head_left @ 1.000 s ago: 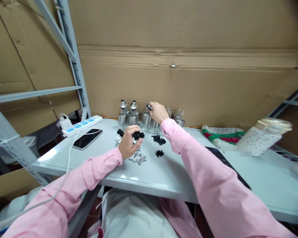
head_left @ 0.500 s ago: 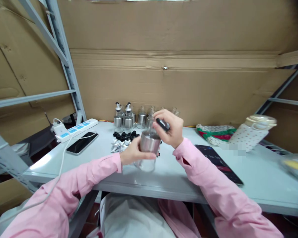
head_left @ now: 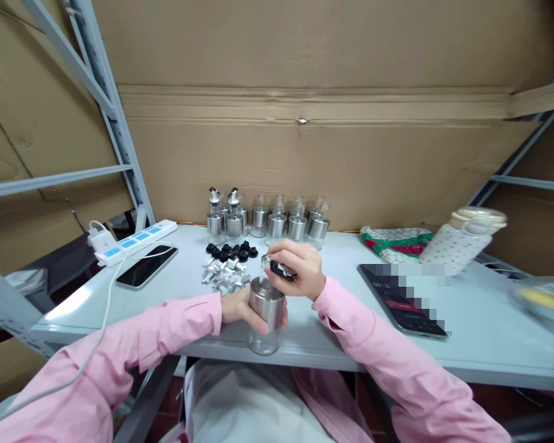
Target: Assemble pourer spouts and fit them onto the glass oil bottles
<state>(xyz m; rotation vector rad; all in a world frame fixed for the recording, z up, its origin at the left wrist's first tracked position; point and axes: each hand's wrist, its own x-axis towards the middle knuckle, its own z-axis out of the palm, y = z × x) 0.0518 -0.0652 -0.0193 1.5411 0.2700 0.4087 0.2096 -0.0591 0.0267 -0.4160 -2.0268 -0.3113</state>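
A clear glass oil bottle [head_left: 266,304] with a brushed steel sleeve stands nearly upright at the table's front edge. My left hand [head_left: 244,311] is wrapped around its sleeve from the left. At the bottle's neck, my right hand [head_left: 300,267] is closed on a black pourer piece [head_left: 282,271], whose far end the fingers cover. Whether that piece sits in the bottle mouth cannot be made out. Just behind my left hand lie loose silver spout parts [head_left: 224,275] and a cluster of black stoppers [head_left: 231,251].
At the back stand several similar bottles [head_left: 297,227] without tops, and two bottles with pourers [head_left: 234,223]. A phone [head_left: 148,267] and power strip [head_left: 136,242] lie left. On the right are a tablet [head_left: 397,301], a patterned cloth [head_left: 392,243] and a white flask [head_left: 461,243].
Both hands have brought the bottle down and toward me, to the table's front edge. The right hand stays closed on the black piece at the neck. The view has shifted slightly.
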